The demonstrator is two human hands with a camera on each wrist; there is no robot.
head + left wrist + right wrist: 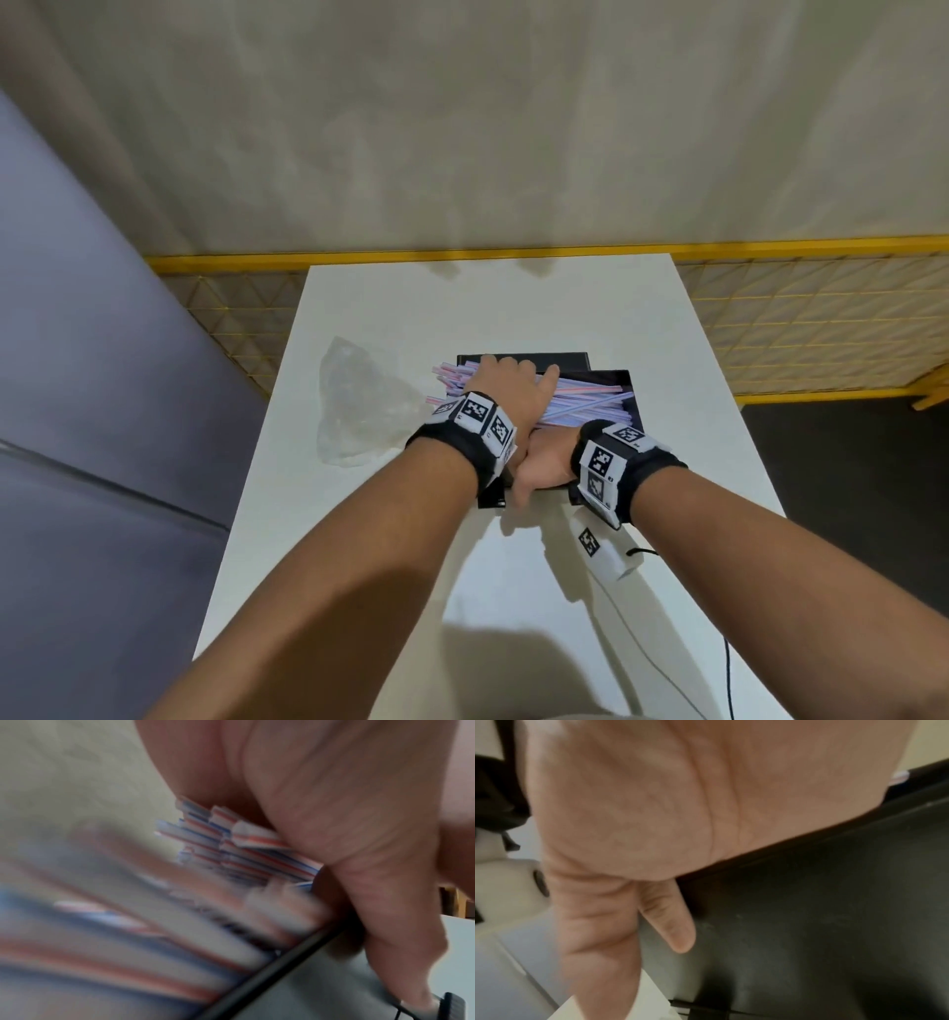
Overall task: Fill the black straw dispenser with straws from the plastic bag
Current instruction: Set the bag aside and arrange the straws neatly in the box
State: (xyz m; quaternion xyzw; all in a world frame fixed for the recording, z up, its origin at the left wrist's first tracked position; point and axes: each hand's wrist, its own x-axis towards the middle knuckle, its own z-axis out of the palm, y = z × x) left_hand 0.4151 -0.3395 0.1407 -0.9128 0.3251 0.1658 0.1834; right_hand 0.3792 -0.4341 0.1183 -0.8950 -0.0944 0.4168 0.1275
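The black straw dispenser (611, 377) stands open in the middle of the white table (462, 308). A heap of red- and blue-striped straws (590, 401) lies slantwise across its top, their left ends sticking out past the box. My left hand (508, 380) lies on the heap with fingers curled over it. In the left wrist view the palm (334, 801) covers the straws (231, 845) above the dispenser's rim (282, 957). My right hand (539, 465) presses flat against the near wall; its fingers (675, 927) lie straight on the black surface (808, 923).
The crumpled clear plastic bag (359, 406) lies left of the dispenser. A black cable (726, 668) trails over the table's near right edge. A yellow-framed mesh fence (796, 318) runs behind the table and a grey cushioned surface (77, 360) lies to its left.
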